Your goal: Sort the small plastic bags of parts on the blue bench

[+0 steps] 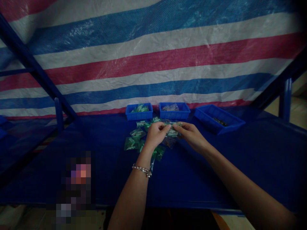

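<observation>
My left hand (155,133) and my right hand (192,134) meet over the middle of the table, thumbs facing each other. Between their fingertips they pinch a small clear plastic bag (173,131) with pale pieces in it; what the pieces are is too small to tell. Several green-tinted plastic bags (131,143) with pale strips inside lie spread to the left of the hands and under them. Just below the held bag lies another clear bag (169,142) with small dark brownish contents. A beaded bracelet circles my left wrist.
Along the back of the blue table (199,179) stand a blue tray (139,116) of green bags, a second blue tray (175,115) of clear bags and an angled blue tray (219,127) with small metallic pieces. Behind hangs a striped tarp (153,64). A blurred patch covers the lower left.
</observation>
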Motion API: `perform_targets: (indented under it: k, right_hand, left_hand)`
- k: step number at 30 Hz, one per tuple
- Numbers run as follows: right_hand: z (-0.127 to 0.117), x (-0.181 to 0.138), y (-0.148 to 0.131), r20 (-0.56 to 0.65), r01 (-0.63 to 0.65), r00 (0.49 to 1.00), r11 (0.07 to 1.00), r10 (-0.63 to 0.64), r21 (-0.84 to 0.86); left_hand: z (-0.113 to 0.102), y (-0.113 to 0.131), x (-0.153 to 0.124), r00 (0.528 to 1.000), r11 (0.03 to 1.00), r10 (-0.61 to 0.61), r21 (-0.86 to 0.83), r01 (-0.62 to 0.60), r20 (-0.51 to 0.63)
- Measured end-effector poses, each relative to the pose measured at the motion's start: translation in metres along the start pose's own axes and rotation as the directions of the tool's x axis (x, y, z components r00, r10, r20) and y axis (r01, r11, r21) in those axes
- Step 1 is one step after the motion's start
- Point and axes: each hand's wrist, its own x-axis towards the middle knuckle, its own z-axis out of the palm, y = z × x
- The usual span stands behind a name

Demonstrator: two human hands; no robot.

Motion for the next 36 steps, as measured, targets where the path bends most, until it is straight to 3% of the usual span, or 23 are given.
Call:
perform_targets:
  k: [18, 24, 29, 36]
  right_hand:
    - [0.0, 0.0, -0.002, -0.029, 0.004, 1.0, 0.999, -0.005, -0.034]
    - [0.0, 0.0, -0.003, -0.043, 0.017, 0.999, 1.0, -0.018, -0.017]
    - [-0.001, 0.0, -0.002, -0.043, 0.022, 0.999, 1.0, -0.023, -0.01]
    - [-0.002, 0.0, -0.002, -0.055, 0.048, 0.997, 0.998, -0.049, -0.028]
  left_hand:
    - [-0.001, 0.001, 0.0, 1.0, 0.999, 0.011, -0.049, -0.012, -0.023]
    - [-0.001, 0.007, -0.002, 0.999, 0.979, -0.029, -0.199, 0.032, 0.017]
    - [0.0, 0.015, -0.006, 0.986, 0.943, -0.093, -0.306, 0.132, 0.137]
    - [-0.001, 0.019, -0.009, 0.977, 0.951, -0.118, -0.263, 0.163, 0.18]
